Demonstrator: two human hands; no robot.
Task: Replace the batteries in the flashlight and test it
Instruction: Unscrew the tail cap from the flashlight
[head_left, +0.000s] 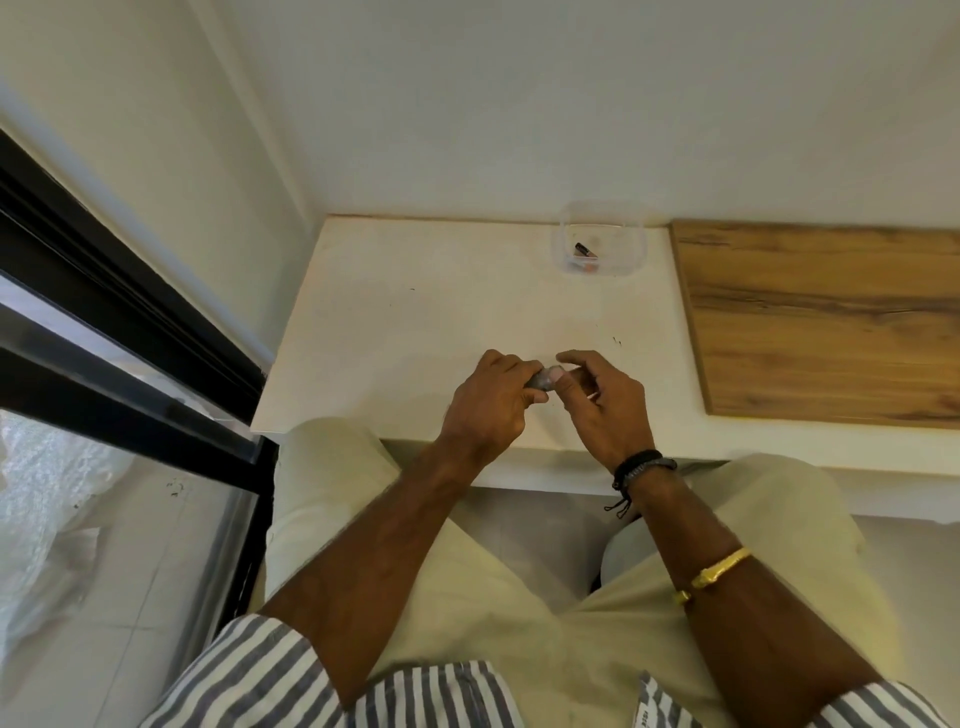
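Observation:
My left hand (488, 402) is closed around a small grey flashlight (543, 381), of which only one end shows between my hands. My right hand (605, 402) meets that end with thumb and fingertips; whether it pinches a small part there is hidden by the fingers. Both hands hover just above the near edge of the white table (415, 322). At the back of the table stands a clear plastic container (631, 257) with a dark battery (584, 250) and another small reddish item lying in it.
A wooden board (821, 317) covers the table's right side. A wall runs behind the table. A black-framed glass door (130, 374) stands to the left, close to the table's corner. My knees in pale trousers sit under the near edge.

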